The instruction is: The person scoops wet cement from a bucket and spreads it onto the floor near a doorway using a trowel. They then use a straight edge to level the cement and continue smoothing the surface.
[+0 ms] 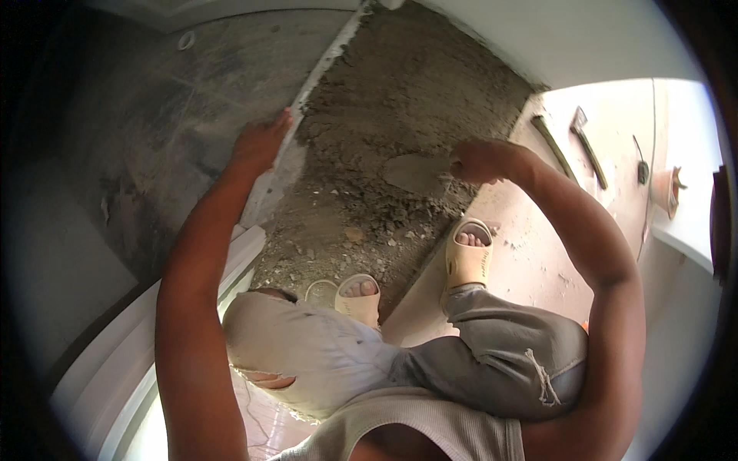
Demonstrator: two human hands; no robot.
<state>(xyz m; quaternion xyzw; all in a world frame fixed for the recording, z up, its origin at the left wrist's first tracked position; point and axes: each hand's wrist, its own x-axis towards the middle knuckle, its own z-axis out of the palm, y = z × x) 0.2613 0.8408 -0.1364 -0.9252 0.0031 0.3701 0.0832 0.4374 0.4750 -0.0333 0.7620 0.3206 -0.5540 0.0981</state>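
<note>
My right hand (486, 161) is closed round the handle end of a trowel (417, 174), whose rounded blade lies flat on the dark, damp mortar (415, 84). The handle itself is mostly hidden by my fingers. My left hand (263, 144) rests on the pale edge strip (327, 65) left of the mortar, with its fingers stretched forward along it. Mortar on the far side looks fairly smooth. Around the trowel and toward my feet it is loose and crumbly, with small stones.
My sandalled feet (469, 257) stand at the near side of the bed. A hammer-like tool (590, 147) and a wooden handle (553, 146) lie on the pale floor at right, near a small black object (643, 172). A white frame (154, 346) runs along the left.
</note>
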